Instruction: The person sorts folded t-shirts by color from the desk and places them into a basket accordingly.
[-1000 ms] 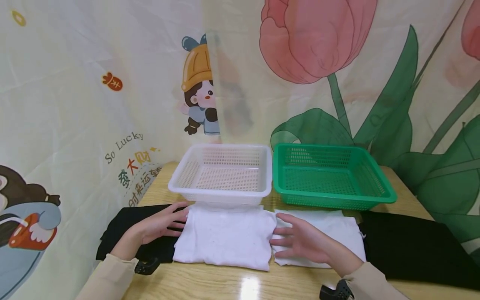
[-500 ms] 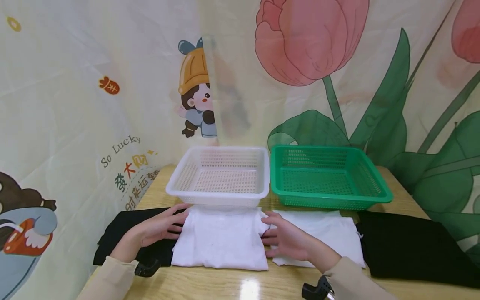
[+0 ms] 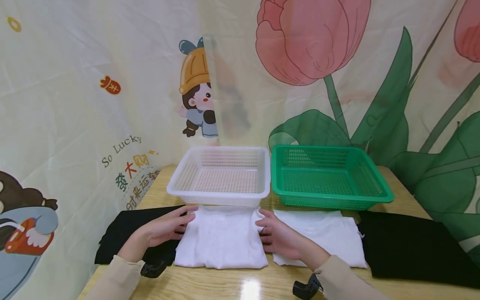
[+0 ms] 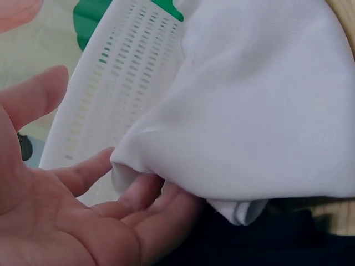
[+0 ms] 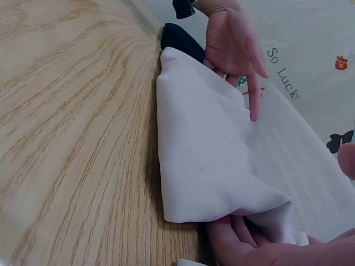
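A folded white garment [image 3: 223,239] lies in front of the white basket, between both hands. At its left side is my left hand [image 3: 166,228]; in the left wrist view its fingers [image 4: 166,219] reach under the garment's edge while the thumb stands apart. My right hand [image 3: 279,234] is at the opposite side. Seen from the right wrist, the right fingers [image 5: 230,238] go in below the cloth, with their tips hidden and the thumb off the fabric. The garment's middle rests low over the wooden table [image 3: 210,283].
Behind the garment stand a white basket [image 3: 221,199] and a green basket [image 3: 333,201], side by side. A second white folded garment [image 3: 322,233] lies to the right, beside a black one [image 3: 416,248]. More black fabric [image 3: 123,229] lies under the left arm. A printed curtain [image 3: 240,62] hangs behind.
My right hand has moved left, up against the garment's right side, and the left hand slightly right. The garment's sides have drawn inward, so it looks narrower at the top.
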A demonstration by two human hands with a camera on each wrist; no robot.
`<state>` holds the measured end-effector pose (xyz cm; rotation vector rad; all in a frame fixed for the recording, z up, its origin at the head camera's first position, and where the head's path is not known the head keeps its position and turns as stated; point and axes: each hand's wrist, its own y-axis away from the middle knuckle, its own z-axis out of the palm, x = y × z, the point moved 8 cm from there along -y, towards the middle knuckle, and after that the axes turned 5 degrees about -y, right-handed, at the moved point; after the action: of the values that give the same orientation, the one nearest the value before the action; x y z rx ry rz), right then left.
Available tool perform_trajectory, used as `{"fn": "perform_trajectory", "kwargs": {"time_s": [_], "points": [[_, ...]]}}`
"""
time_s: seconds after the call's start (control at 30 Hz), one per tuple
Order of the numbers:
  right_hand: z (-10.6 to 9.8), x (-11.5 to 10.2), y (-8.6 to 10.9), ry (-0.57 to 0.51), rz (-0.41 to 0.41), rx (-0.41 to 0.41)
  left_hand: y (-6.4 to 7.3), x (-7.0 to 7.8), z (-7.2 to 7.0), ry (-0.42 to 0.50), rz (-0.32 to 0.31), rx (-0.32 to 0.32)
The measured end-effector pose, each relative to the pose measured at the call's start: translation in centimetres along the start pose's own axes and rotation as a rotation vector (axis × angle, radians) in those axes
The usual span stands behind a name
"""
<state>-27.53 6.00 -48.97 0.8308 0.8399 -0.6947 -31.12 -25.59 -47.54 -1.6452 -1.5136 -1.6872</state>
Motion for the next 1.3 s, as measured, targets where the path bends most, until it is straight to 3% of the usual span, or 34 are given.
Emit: {"fn": "perform_trajectory", "kwargs": {"time_s": [0.33, 0.7, 0.93, 1.07, 1.3], "points": [[0.4, -0.6, -0.4, 0.088, -0.040, -0.004, -0.4, -0.9, 0.8, 0.040, 0.031, -0.017], [0.2, -0.3, -0.7, 0.232, -0.065, 0.034, -0.7, -0.7, 2.5, 0.056, 0.107, -0.131], [0.6, -0.7, -0.8, 0.388, -0.163, 0.008, -0.6, -0.6, 2.6, 0.011, 0.105, -0.103], [0.8, -0.7, -0.8, 0.495, -0.199, 0.038, -0.6, -0.9, 2.6, -0.024, 0.102, -0.094], [1.1, -0.5, -1.1, 0.550, -0.227, 0.068, -0.8, -1.0, 3.1, -0.067, 0.161, -0.098]]}}
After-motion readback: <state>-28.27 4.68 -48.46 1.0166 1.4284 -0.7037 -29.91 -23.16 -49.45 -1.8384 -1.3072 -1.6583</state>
